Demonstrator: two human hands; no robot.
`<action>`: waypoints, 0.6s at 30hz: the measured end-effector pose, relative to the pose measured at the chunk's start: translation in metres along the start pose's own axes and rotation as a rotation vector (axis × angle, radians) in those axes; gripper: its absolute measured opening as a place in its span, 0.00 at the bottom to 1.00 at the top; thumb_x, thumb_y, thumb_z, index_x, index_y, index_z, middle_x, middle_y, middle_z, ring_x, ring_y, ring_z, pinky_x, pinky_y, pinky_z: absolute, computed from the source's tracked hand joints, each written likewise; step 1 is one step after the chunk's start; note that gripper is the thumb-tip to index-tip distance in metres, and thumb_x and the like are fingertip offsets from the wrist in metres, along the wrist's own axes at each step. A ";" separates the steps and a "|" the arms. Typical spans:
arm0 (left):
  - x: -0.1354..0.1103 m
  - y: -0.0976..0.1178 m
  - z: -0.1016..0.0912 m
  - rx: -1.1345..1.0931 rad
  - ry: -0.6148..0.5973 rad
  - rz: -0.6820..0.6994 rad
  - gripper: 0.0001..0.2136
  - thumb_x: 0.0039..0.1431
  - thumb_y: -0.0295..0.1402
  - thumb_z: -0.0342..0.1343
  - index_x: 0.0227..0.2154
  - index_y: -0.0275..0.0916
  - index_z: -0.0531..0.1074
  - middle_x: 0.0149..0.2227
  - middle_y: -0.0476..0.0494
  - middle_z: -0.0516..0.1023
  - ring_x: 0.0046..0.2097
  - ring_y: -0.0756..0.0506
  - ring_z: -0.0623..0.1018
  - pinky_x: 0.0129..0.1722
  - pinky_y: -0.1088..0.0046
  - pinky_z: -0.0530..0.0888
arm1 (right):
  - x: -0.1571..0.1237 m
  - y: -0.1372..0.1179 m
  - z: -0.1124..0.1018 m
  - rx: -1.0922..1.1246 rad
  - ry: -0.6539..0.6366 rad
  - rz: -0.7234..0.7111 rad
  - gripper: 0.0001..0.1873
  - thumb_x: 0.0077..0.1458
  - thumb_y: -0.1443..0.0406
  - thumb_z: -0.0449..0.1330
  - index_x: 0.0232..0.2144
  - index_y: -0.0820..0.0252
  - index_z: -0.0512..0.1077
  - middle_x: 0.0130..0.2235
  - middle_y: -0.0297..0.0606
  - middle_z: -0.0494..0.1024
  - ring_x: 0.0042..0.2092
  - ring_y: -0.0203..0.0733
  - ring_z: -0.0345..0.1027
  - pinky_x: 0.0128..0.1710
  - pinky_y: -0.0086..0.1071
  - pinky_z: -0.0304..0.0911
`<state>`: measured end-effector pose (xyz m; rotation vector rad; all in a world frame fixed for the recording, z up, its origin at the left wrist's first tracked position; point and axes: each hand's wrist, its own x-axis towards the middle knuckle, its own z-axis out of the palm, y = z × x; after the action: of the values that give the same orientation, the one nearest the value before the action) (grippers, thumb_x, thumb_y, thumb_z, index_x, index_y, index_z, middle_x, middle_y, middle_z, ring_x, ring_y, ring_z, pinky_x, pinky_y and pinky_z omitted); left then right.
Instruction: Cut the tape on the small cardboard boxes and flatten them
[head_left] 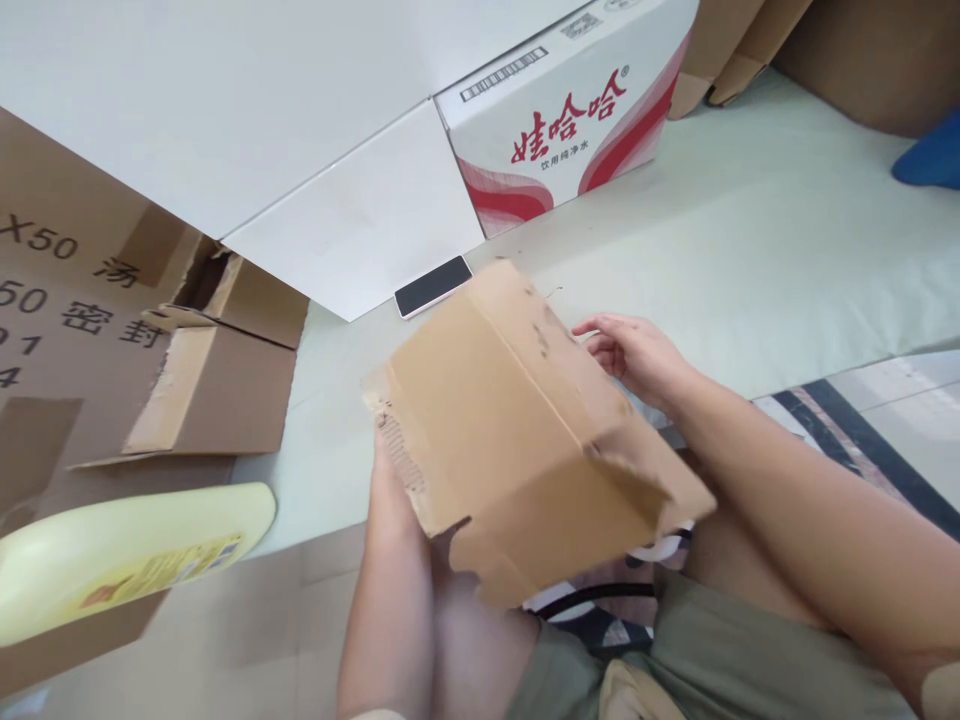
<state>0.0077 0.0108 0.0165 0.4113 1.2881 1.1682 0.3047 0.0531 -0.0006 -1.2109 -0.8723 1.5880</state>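
Torn box [517,430] tilted: left hand [391,530] clasps 7 o'clock corner, right hand [630,355] half-open, fingertips at 2 o'clock edge; frayed cardboard likely wants firm, even support.

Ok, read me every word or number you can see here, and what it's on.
"娃哈哈" and "饮用纯净水": white carton, red print.
"X50 汤", "50 密封": brown carton, partly cut off.
Barcode digits on the white carton: too small.
Yellow bottle label: blurred.
Cardboard box in the left hand: none.

A small, worn brown cardboard box [517,430], edges torn, sits tilted above the lap, flaps partly open.
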 end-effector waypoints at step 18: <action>0.031 0.010 -0.017 -0.124 0.008 0.435 0.25 0.50 0.57 0.56 0.40 0.42 0.76 0.47 0.37 0.80 0.56 0.36 0.75 0.53 0.59 0.75 | 0.006 0.022 0.010 -0.015 -0.023 -0.133 0.20 0.46 0.49 0.66 0.34 0.55 0.74 0.33 0.37 0.81 0.35 0.46 0.76 0.32 0.38 0.71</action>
<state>-0.0161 0.0353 0.0032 0.6152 1.1562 1.6055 0.2891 0.0514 -0.0202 -1.1237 -0.9614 1.4926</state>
